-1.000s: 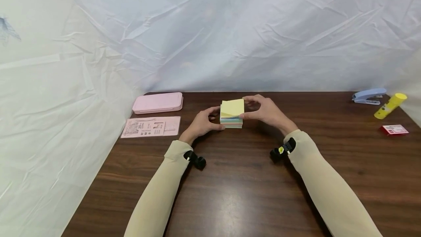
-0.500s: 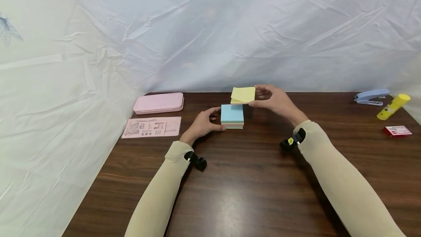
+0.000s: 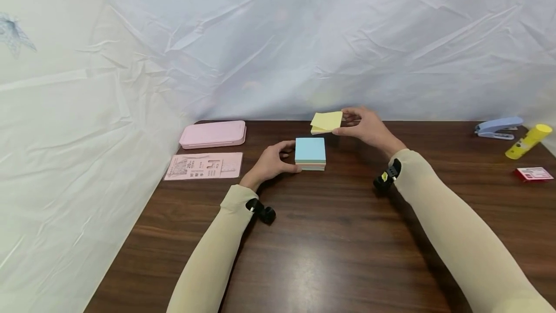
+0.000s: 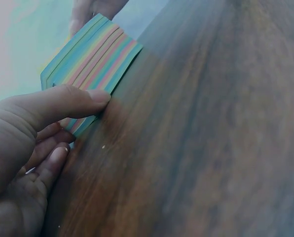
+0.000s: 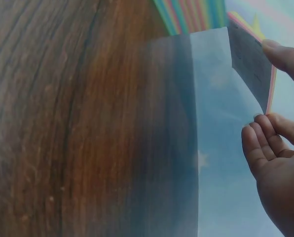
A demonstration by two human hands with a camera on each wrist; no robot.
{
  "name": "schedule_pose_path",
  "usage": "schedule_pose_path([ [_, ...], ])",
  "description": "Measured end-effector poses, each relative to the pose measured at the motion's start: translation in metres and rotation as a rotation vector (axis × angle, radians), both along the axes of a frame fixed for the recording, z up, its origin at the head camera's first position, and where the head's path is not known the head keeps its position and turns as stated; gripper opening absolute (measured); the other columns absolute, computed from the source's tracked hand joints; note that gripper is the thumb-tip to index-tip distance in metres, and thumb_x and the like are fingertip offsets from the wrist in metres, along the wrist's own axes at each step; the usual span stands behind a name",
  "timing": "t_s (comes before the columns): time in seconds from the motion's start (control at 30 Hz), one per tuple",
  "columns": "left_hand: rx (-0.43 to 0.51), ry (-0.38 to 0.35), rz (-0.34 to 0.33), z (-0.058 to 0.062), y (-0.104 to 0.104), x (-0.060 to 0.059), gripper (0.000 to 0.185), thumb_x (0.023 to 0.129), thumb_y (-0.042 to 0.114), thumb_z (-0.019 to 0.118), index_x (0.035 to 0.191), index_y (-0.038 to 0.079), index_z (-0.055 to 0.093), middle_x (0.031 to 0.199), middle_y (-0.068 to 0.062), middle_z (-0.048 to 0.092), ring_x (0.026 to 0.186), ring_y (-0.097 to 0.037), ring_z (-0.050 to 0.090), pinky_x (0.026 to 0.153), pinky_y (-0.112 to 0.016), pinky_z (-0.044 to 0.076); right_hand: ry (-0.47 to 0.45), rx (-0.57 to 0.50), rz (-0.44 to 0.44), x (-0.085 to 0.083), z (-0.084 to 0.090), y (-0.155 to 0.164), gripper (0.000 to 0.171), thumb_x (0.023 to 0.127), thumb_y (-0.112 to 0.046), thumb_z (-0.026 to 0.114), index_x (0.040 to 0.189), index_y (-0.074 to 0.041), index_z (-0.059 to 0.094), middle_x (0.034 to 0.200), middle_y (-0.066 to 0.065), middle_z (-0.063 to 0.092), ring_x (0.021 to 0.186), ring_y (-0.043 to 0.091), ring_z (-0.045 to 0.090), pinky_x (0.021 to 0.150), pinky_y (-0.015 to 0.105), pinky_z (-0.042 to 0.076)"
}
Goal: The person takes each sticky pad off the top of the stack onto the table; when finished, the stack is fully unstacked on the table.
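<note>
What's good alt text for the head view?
Right hand holds a yellow sticky-note pad lifted behind a blue-topped pad stack, which the left hand grips on a dark wooden table.

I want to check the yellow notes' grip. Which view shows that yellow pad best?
Head view: the yellow pad shows whole, pinched by the right hand. The right wrist view shows only its edge and underside; the left wrist view hardly shows it.

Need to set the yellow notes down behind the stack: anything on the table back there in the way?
Nothing visible. The right hand holds the yellow pad lifted behind the blue-topped stack, which the left hand steadies. The table behind the stack shows bare wood up to the backdrop.
</note>
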State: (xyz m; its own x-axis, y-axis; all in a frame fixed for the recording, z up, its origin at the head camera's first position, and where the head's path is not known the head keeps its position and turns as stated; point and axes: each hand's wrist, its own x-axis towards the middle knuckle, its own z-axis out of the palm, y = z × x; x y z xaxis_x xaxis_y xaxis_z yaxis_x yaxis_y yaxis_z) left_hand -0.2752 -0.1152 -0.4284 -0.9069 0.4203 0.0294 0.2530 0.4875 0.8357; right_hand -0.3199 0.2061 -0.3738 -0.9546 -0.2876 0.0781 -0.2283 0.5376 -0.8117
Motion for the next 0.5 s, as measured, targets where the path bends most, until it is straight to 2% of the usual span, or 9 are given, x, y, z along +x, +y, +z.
schedule_pose_path([
  [0.2, -0.004, 0.0, -0.002, 0.0, 0.001, 0.001, 0.085, 0.087, 0.018, 0.092, 0.16, 0.009, 0.049, 0.157, -0.01, 0.053, 0.138, -0.03, 0.055, 0.112, -0.04, 0.048, 0.019, 0.045, 0.023, -0.007, -0.006, -0.003, 0.076, 0.092, -0.03, 0.087, 0.15, 0.005, 0.052, 0.141, 0.023, 0.052, 0.127, 0.04, 0.054, 0.108, 0.056, 0.045],
  [0.5, -0.003, 0.006, 0.001, 0.001, 0.002, 0.002, 0.085, 0.087, 0.018, 0.092, 0.159, 0.009, 0.049, 0.155, -0.011, 0.054, 0.136, -0.031, 0.057, 0.112, -0.04, 0.048, -0.02, 0.082, 0.043, -0.017, -0.017, -0.008, 0.082, 0.092, -0.033, 0.087, 0.153, 0.005, 0.049, 0.146, 0.025, 0.052, 0.133, 0.041, 0.052, 0.111, 0.058, 0.043],
])
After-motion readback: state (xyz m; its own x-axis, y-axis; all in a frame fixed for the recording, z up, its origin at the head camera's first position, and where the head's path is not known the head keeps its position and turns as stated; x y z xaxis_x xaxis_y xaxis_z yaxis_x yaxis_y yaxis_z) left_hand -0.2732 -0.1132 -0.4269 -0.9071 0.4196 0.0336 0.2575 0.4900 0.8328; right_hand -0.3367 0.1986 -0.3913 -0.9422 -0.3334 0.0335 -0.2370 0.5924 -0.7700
